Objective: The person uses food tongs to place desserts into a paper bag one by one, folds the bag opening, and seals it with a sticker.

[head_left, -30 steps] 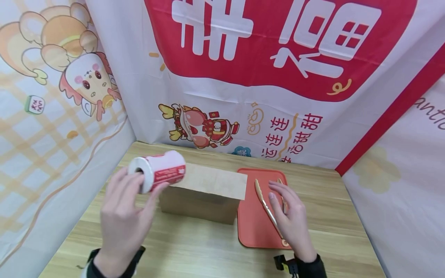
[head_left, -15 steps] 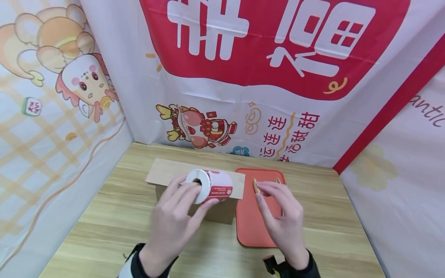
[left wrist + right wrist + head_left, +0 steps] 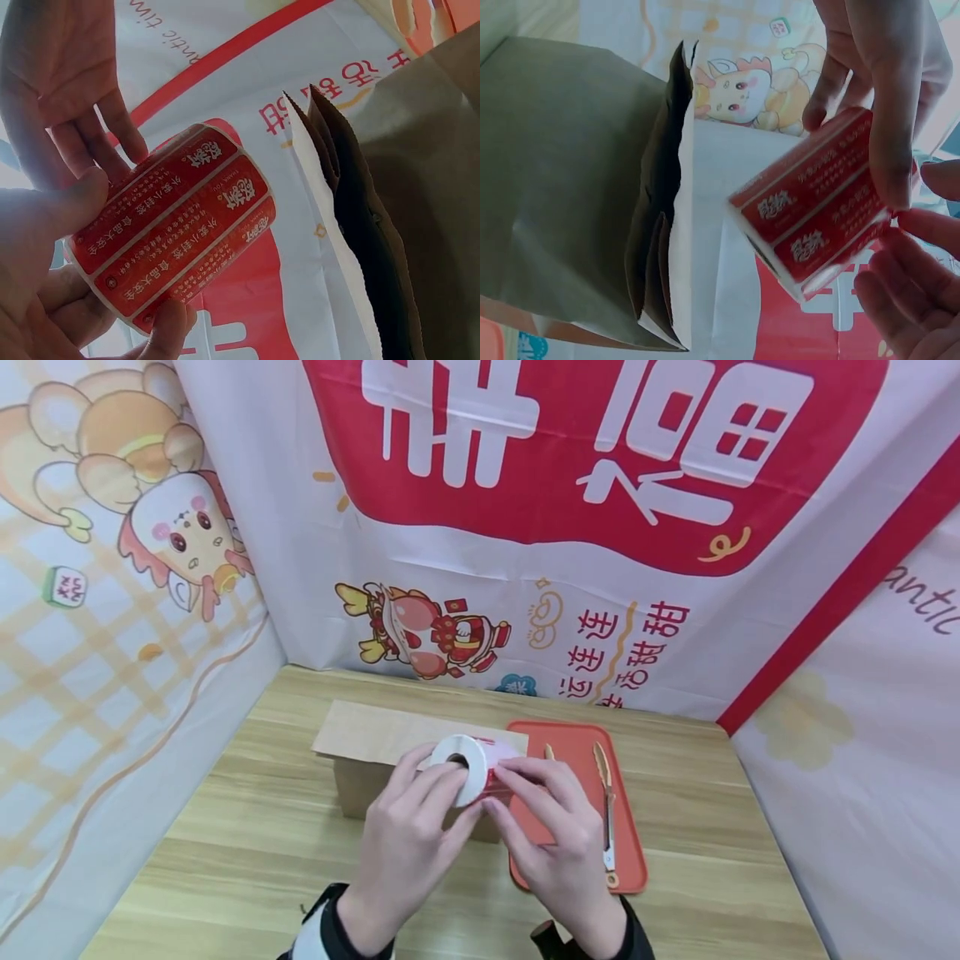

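In the head view my left hand (image 3: 412, 839) grips a roll of red-and-white stickers (image 3: 474, 768), its fingertips at the hollow core and the thumb underneath. My right hand (image 3: 558, 839) has come up to the roll's right side, fingertips against it. The right wrist view shows the sticker roll (image 3: 810, 195) tilted, with the right fingers (image 3: 900, 307) loosely bent near its edge; whether they pinch a sticker end cannot be made out. Red printed labels face the left wrist view. Behind the hands stands a brown paper bag (image 3: 367, 785), its mouth visible in both wrist views.
Right of the bag lies a red-orange tray (image 3: 636, 860) on the wooden table (image 3: 225, 860). Tongs (image 3: 608, 818) with golden scalloped tips rest on it, partly covered by the right hand. Printed cloth hangs (image 3: 450, 552) along the back and both sides.
My left hand has carried the sticker roll rightward, from the bag's left to in front of it. My right hand has moved left from above the tray to touch the roll.
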The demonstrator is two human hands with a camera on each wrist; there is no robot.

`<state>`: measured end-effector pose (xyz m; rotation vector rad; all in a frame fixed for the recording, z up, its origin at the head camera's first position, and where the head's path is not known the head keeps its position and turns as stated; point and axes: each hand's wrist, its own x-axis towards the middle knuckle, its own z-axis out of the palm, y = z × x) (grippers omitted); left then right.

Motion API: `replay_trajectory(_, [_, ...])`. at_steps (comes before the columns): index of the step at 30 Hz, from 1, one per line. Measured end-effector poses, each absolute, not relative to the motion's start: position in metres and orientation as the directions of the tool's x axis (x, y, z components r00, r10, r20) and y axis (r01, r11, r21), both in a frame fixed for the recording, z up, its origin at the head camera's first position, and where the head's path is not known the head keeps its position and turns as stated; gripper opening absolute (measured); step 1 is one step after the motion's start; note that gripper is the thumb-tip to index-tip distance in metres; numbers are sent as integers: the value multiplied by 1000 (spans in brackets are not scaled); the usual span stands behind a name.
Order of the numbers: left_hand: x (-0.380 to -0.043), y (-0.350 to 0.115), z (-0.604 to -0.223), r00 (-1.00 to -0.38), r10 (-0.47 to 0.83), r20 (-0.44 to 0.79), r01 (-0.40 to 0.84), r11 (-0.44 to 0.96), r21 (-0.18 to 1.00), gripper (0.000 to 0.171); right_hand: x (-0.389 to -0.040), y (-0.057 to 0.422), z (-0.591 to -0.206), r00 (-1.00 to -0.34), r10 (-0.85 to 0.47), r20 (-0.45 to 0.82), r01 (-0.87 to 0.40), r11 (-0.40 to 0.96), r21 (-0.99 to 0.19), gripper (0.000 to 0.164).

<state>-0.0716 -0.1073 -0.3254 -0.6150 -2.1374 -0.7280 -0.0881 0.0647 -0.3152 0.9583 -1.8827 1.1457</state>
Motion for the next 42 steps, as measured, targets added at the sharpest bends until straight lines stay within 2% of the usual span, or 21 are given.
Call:
replay_trajectory(7, [-73,-104,-329,-594,194,781,592,763,261,32,-86,61,-321,-481,-182,857,-836,389,-387,29])
replay_trajectory(14, [-76,-103,-331,-589,188,786,597,757,266,30,-88,60,-322,-418,-180,890,-865,377,-330,20])
replay_trajectory(22, [-76,-103,-329,-610,188,770,588,759,281,28,-90,58,-325,-369,-193,909,-882,381,-278,19])
replay_trajectory(28, [-75,-103,-327,-619,187,763,580,764,284,31,-89,59,-324,-420,-180,889,-865,375,-333,19])
replay_trajectory(35, [-75,-103,-325,-617,182,765,585,756,293,32,-92,61,-324,-416,-130,900,-867,355,-349,11])
replay_trajectory(42, [-77,-105,-323,-611,148,778,586,744,319,32,-93,68,-330,-490,-65,869,-798,434,-418,8])
